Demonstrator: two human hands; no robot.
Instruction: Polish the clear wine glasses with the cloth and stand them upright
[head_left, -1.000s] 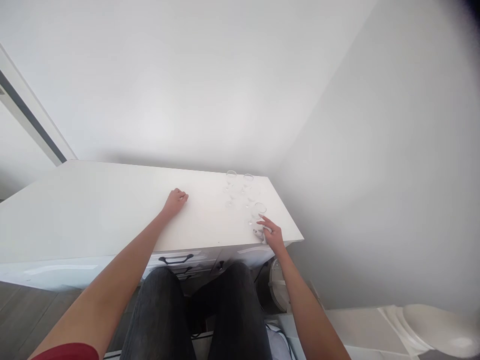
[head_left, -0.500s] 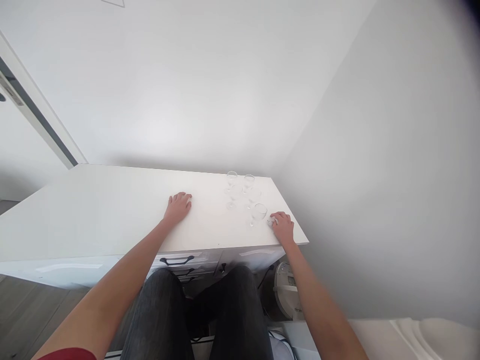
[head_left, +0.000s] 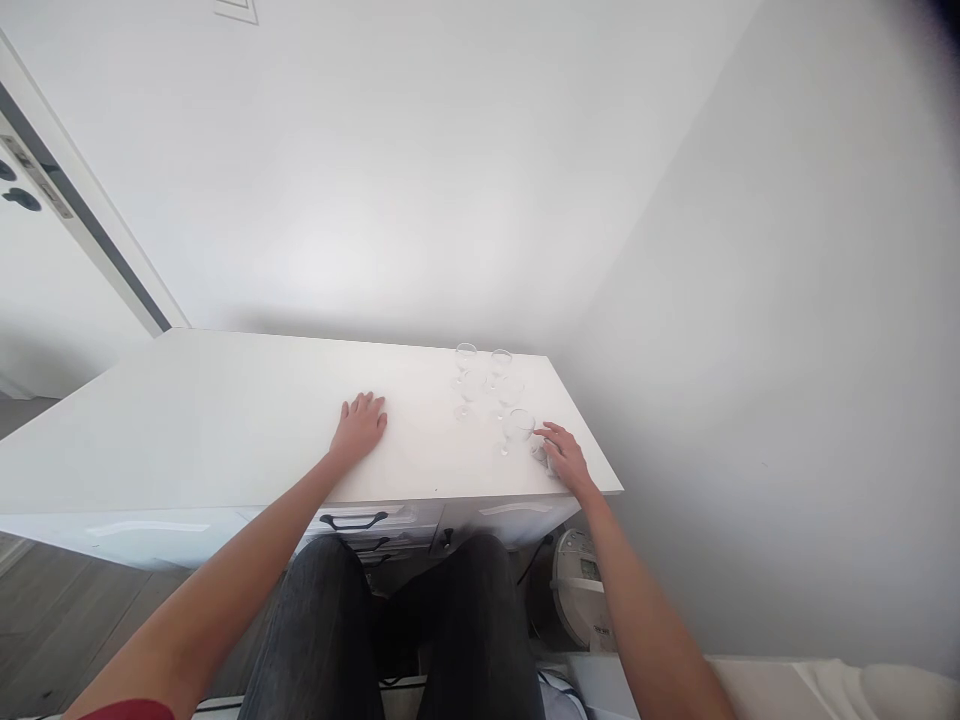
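My left hand (head_left: 360, 428) lies flat on the white cabinet top (head_left: 247, 420), fingers spread, with nothing in it. Near the right end of the cabinet, my right hand (head_left: 566, 458) has its fingers stretched out and parted over a small clear glass (head_left: 538, 449), which it partly hides. Just left of those fingertips stands a clear stemmed glass (head_left: 517, 428). Farther back, several more stemmed glasses stand close together, among them one at the rear left (head_left: 466, 358) and one at the rear right (head_left: 501, 362). Their see-through edges are faint against the white surface.
White walls (head_left: 420, 180) rise behind and to the right of the cabinet. Dark handles (head_left: 354, 521) stick out from its front drawers. A round white appliance (head_left: 581, 590) sits low at the right, by my knees. An open door (head_left: 45, 270) is at the left.
My right hand's fingers have loosened and straightened around the small glass, with fingertips now farther left. The left hand stays on the cabinet, its fingers spread a little more. The view has shifted slightly.
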